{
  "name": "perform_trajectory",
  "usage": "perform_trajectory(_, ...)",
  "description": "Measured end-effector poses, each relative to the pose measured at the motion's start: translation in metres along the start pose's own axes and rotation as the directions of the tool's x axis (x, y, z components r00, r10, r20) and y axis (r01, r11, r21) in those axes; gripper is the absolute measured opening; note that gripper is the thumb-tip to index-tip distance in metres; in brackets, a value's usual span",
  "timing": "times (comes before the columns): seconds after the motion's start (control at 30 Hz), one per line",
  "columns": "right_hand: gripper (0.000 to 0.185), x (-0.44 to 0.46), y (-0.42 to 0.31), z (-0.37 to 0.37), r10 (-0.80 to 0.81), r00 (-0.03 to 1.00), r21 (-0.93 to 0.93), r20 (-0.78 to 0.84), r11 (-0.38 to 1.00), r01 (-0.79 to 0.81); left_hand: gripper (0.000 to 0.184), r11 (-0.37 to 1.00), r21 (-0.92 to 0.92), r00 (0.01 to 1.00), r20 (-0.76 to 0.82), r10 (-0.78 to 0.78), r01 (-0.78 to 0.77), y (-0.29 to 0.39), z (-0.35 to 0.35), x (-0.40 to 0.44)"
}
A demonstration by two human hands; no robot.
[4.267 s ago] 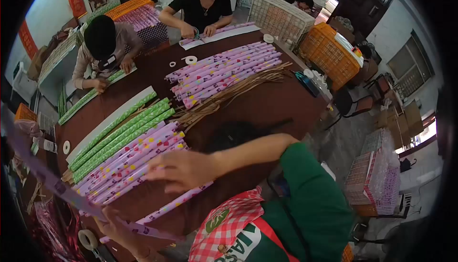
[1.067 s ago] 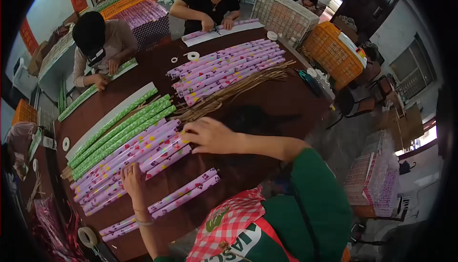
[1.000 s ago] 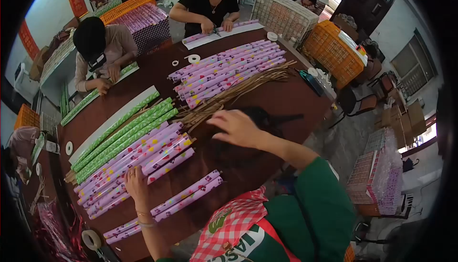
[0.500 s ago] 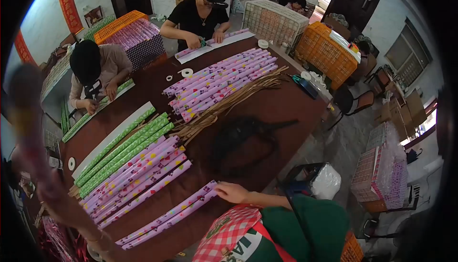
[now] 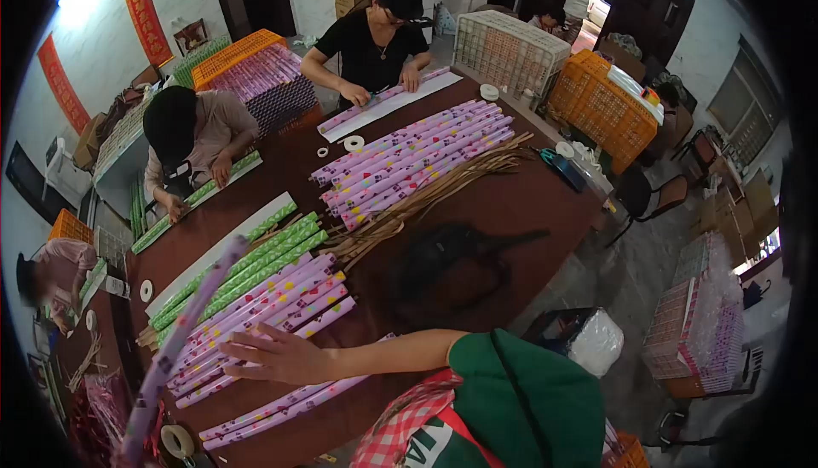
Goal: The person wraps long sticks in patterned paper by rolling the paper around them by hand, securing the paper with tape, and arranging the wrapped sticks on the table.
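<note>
My right hand point(image 5: 277, 355) reaches left with its fingers spread, over the front of a row of pink patterned wrapped sticks point(image 5: 256, 315). It holds nothing; whether it touches them I cannot tell. Beneath my right forearm lies a separate pair of pink wrapped sticks point(image 5: 281, 408). At lower left, a single purple-pink patterned stick point(image 5: 181, 344) rises at a slant close to the camera. Its lower end runs toward the bottom edge. My left hand is out of view, so what holds this stick is hidden.
Green wrapped sticks point(image 5: 247, 276), another pink bundle point(image 5: 417, 157) and bare brown sticks point(image 5: 443, 183) lie on the brown table point(image 5: 528, 264). Two people point(image 5: 200, 140) point(image 5: 383, 42) work across it. A dark bag-like object point(image 5: 452, 255), tape rolls point(image 5: 354, 143) and scissors point(image 5: 550, 155) also lie there.
My right hand has left the end of the pair of pink sticks and moved left, opening. The blurred left arm has dropped out of view; a slanted stick now shows at lower left.
</note>
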State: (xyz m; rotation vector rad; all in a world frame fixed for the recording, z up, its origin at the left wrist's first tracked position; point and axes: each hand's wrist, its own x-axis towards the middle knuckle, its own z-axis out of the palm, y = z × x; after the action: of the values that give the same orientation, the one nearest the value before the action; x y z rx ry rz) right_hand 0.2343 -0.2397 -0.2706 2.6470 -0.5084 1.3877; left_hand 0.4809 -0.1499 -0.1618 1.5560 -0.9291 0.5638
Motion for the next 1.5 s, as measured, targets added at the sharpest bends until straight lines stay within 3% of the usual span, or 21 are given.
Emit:
perform_trajectory(0.17,0.053,-0.04,0.016,-0.023,-0.017,0.998,-0.043,0.066,0.999,0.02,0.042,0.958,-0.099,0.954,0.164,-0.25,0.268,-0.03,-0.011,-0.044)
perform_trajectory(0.23,0.051,-0.086,0.021,-0.01,0.05,0.968,0.013,0.245,0.998,-0.055,0.042,0.919,-0.104,0.903,0.257,-0.345,0.381,-0.046,-0.015,-0.071)
perform_trajectory(0.27,0.051,-0.096,0.022,-0.013,0.015,0.987,-0.067,0.161,0.998,-0.004,0.042,0.896,-0.107,0.873,0.302,-0.383,0.43,-0.053,-0.016,-0.086)
perform_trajectory(0.33,0.047,-0.131,0.021,-0.019,0.055,0.899,-0.065,0.434,0.997,-0.03,0.041,0.851,-0.089,0.805,0.39,-0.448,0.517,-0.065,-0.023,-0.116)
perform_trajectory(0.47,0.04,-0.191,0.036,-0.01,0.148,0.904,0.035,0.402,0.984,-0.176,0.041,0.789,-0.026,0.685,0.515,-0.516,0.614,-0.084,-0.043,-0.165)
perform_trajectory(0.5,0.036,-0.195,0.036,-0.009,0.134,0.826,0.014,0.548,0.985,-0.17,0.04,0.78,-0.016,0.662,0.539,-0.52,0.626,-0.088,-0.045,-0.173)
perform_trajectory(0.63,0.037,-0.188,0.047,-0.005,0.185,0.746,0.146,0.64,0.924,-0.354,0.04,0.766,-0.009,0.607,0.617,-0.502,0.643,-0.106,-0.053,-0.2)
perform_trajectory(0.73,0.048,-0.159,0.067,-0.014,0.151,0.416,0.116,0.897,0.827,-0.55,0.052,0.554,-0.186,0.555,0.541,-0.632,0.812,-0.1,-0.044,-0.213)
perform_trajectory(0.77,0.05,-0.166,0.074,-0.01,0.136,0.508,0.189,0.851,0.822,-0.538,0.052,0.634,-0.144,0.543,0.676,-0.498,0.76,-0.144,-0.058,-0.226)
perform_trajectory(0.8,0.051,-0.159,0.08,-0.012,0.144,0.398,0.138,0.906,0.789,-0.599,0.046,0.638,-0.122,0.559,0.624,-0.546,0.76,-0.118,-0.049,-0.224)
perform_trajectory(0.83,0.05,-0.178,0.086,0.0,0.141,0.484,0.185,0.863,0.804,-0.565,0.041,0.64,-0.099,0.571,0.569,-0.592,0.762,-0.091,-0.041,-0.221)
perform_trajectory(0.9,0.047,-0.176,0.093,0.005,0.177,0.336,0.076,0.925,0.781,-0.62,0.036,0.251,-0.346,0.399,0.471,-0.787,0.904,-0.148,-0.033,-0.246)
perform_trajectory(0.93,0.047,-0.183,0.098,0.009,0.16,0.378,0.122,0.912,0.774,-0.621,0.034,0.07,-0.493,0.301,0.408,-0.862,0.867,-0.175,-0.028,-0.257)
perform_trajectory(0.97,0.045,-0.169,0.097,0.005,0.165,0.28,0.073,0.946,0.731,-0.679,0.037,0.063,-0.59,0.431,0.508,-0.746,0.805,-0.186,-0.04,-0.277)
perform_trajectory(1.0,0.045,-0.17,0.097,0.008,0.176,0.296,0.086,0.939,0.712,-0.697,0.041,0.144,-0.407,0.319,0.404,-0.857,0.902,-0.149,-0.03,-0.26)
perform_trajectory(1.1,0.047,-0.175,0.097,0.016,0.161,0.291,0.117,0.943,0.659,-0.743,0.032,0.531,-0.104,0.537,0.285,-0.794,0.841,-0.173,-0.032,-0.3)
perform_trajectory(1.13,0.048,-0.174,0.095,0.019,0.158,0.291,0.117,0.943,0.664,-0.739,0.027,0.717,0.205,0.675,0.242,-0.697,0.666,-0.128,-0.025,-0.278)
perform_trajectory(1.2,0.048,-0.167,0.089,0.024,0.17,0.258,0.088,0.951,0.651,-0.754,0.026,0.876,0.387,0.822,0.37,-0.434,0.288,-0.125,-0.024,-0.285)
perform_trajectory(1.37,0.047,-0.174,0.082,0.037,0.211,0.164,-0.008,0.964,0.636,-0.772,0.031,0.925,0.38,0.823,0.52,-0.226,0.014,-0.126,-0.004,-0.291)
perform_trajectory(1.43,0.044,-0.188,0.08,0.043,0.187,0.397,0.174,0.899,0.68,-0.713,0.032,0.929,0.37,0.805,0.556,-0.206,-0.019,-0.125,0.005,-0.288)
perform_trajectory(1.5,0.042,-0.194,0.079,0.043,0.192,0.384,0.165,0.903,0.671,-0.723,0.033,0.933,0.357,0.785,0.592,-0.183,-0.052,-0.125,0.015,-0.287)
